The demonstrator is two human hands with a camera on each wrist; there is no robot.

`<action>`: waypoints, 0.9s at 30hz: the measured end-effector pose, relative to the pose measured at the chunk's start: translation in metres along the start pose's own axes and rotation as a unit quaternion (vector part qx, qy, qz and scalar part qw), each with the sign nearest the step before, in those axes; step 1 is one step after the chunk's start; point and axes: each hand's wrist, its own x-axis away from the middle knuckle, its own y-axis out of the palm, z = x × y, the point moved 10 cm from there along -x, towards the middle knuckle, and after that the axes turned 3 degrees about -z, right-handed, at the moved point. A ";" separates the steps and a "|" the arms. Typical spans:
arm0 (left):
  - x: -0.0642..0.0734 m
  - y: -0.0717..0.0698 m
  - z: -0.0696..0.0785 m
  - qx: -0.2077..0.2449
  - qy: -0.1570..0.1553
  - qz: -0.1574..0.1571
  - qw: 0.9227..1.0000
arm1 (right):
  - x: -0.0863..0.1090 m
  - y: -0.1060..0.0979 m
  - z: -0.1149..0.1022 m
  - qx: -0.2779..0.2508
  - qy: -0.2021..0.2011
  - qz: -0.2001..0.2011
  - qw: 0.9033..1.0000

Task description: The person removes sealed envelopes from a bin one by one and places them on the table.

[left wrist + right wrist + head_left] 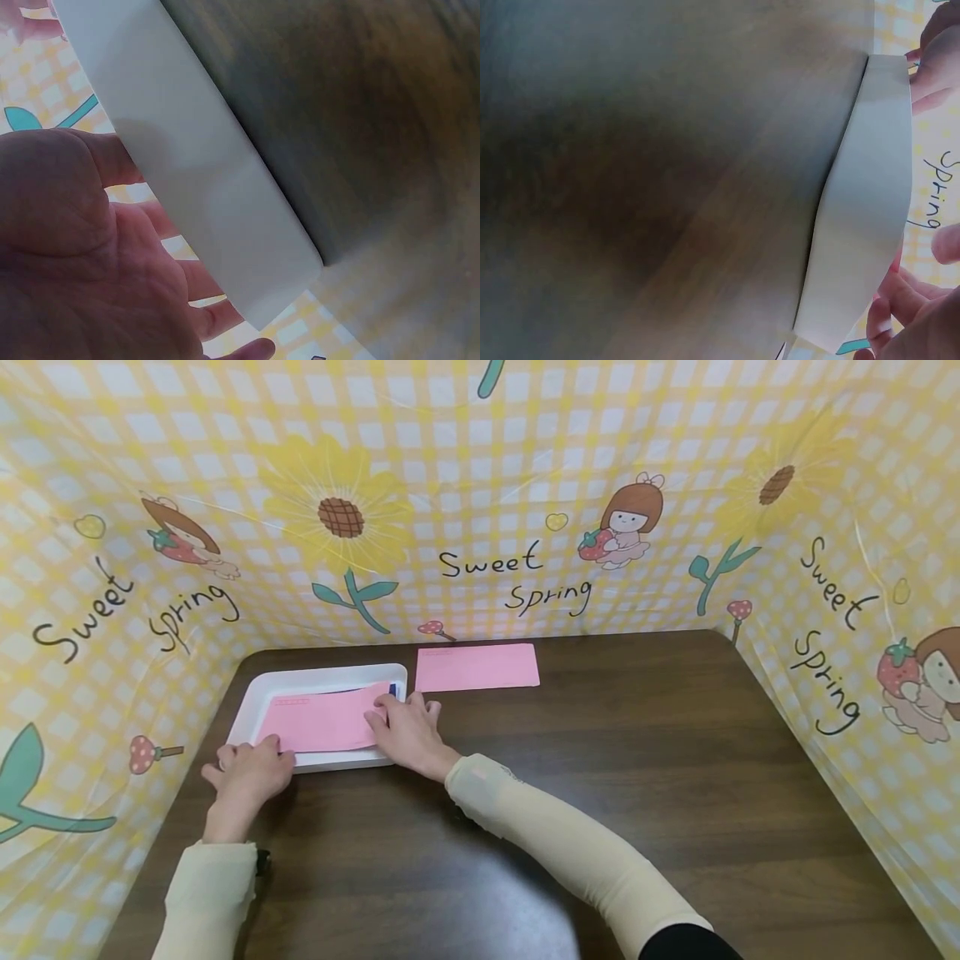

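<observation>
A pink envelope (pixel 322 723) with small printed marks at its upper left lies in a shallow white tray (pixel 333 677), overlapping its front rim. My left hand (pixel 251 772) is at the tray's front left corner, fingertips by the envelope's lower left edge. In the left wrist view, its fingers (pixel 199 281) reach past the tray's white side wall (pixel 187 161). On the envelope's right end, my right hand (pixel 411 735) rests its thumb and index finger, the other fingers spread over the tray's right rim. A dark blue bit (pixel 392 690) shows beneath the envelope near the fingertips.
Another pink envelope (pixel 477 667) lies flat on the dark wooden table (pixel 637 735), just right of the tray at the back edge. A yellow checked cloth (pixel 480 460) with printed flowers and figures stands round the back and both sides.
</observation>
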 end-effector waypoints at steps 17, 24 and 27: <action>0.003 -0.008 0.000 0.018 0.014 0.030 0.999 | -0.005 -0.003 0.009 -0.067 0.028 -0.003 0.997; 0.003 -0.011 0.003 0.024 0.005 0.039 0.999 | -0.006 -0.004 0.014 -0.093 0.046 -0.003 0.995; 0.004 -0.013 0.003 0.026 0.001 0.045 0.999 | -0.006 -0.005 0.016 -0.103 0.050 -0.002 0.993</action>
